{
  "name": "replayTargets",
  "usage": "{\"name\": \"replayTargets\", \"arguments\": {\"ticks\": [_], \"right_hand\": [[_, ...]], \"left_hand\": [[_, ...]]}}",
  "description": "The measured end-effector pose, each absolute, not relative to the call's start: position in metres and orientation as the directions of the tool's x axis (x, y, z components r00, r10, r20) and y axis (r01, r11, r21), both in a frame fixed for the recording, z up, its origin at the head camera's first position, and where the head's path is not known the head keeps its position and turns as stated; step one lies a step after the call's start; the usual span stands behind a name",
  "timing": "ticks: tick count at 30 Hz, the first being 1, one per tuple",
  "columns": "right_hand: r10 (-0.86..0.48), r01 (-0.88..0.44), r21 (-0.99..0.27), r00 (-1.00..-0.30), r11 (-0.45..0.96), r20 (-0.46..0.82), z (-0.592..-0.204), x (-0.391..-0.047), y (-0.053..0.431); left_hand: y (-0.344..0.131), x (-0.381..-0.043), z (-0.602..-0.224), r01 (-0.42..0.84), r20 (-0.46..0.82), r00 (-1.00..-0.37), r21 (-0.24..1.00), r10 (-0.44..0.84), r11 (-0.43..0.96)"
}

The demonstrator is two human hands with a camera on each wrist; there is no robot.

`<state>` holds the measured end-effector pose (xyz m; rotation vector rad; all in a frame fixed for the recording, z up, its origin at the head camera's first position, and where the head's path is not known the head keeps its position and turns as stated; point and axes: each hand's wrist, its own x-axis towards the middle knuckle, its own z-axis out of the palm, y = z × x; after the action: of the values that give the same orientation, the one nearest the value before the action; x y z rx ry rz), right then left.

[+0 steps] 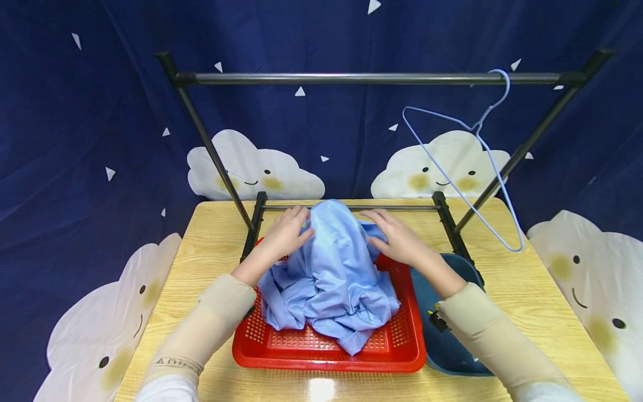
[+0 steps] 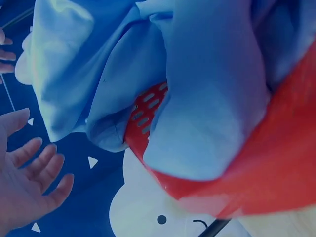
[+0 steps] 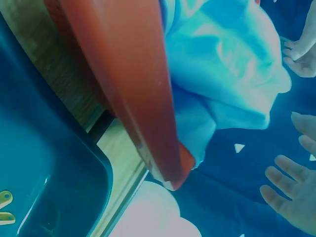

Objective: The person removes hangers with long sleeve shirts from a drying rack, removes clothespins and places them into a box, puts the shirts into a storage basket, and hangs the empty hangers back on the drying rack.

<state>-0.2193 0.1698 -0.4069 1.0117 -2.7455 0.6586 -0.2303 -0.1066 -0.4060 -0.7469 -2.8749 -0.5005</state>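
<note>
A heap of smooth light blue cloth (image 1: 336,273) lies in a red perforated plastic basket (image 1: 329,363), its folds rising to a rounded hump at the back. My left hand (image 1: 286,233) is at the left of this hump, fingers spread and slightly bent, holding nothing. On the other side, my right hand (image 1: 397,239) hovers with its fingers loosely apart and nothing between them. Both wrist views show a gap between the near hand and the cloth. What kind of garment or fabric piece it is stays hidden in the folds.
A light blue hanger (image 1: 477,127) hangs from the right of a black rack's top bar (image 1: 341,79). Right of the basket stands a dark teal bin (image 1: 454,365), holding a small black and yellow item (image 1: 438,321). Everything stands on a wood-grain table (image 1: 211,245) before a navy curtain.
</note>
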Motion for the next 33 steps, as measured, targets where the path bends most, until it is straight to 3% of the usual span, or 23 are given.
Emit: {"name": "replayTargets", "arguments": {"ticks": [9,20,25,33], "right_hand": [[-0.521,-0.539,-0.323,-0.841,0.778,0.148,-0.426,-0.246,0.161],[-0.471,-0.413,-0.371,-0.879,0.832,-0.077,-0.443,-0.256,0.157],[-0.463,-0.371,-0.414,-0.874,0.832,-0.149,-0.448,-0.257,0.157],[-0.552,-0.464,-0.409,-0.825,0.786,-0.124,-0.458,-0.255,0.155]], "left_hand": [[-0.100,-0.242,-0.418,0.341,0.025,-0.937,0.292,0.350,0.893],[-0.097,-0.244,-0.431,0.234,-0.160,-0.943,0.300,0.291,0.925],[-0.097,-0.246,-0.434,0.185,-0.227,-0.938,0.307,0.261,0.933],[-0.099,-0.252,-0.442,0.213,-0.230,-0.921,0.379,0.314,0.901]]}}
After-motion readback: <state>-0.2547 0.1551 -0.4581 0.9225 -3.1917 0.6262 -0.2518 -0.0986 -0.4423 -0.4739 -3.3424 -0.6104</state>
